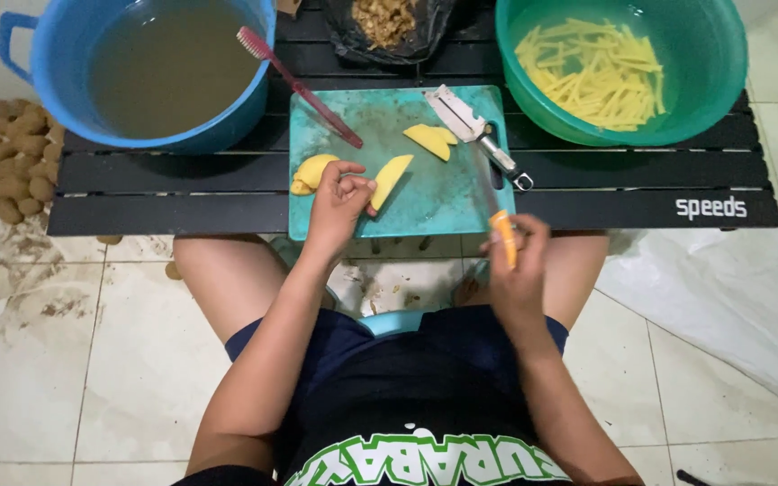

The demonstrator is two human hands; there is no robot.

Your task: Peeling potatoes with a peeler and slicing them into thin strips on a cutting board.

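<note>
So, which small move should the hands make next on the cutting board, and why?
Probably the right hand should bring its orange-handled knife up over the potato slice that the left hand steadies on the teal cutting board. The slice is still whole, the knife sits at the board's near edge, and the green basin already holds cut strips.

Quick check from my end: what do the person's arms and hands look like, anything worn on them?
Both arms are bare from above the elbow down. The left hand and right hand show no gloves; no rings, watch or bands are visible. Dark navy short sleeves cover only the upper arms.
</note>
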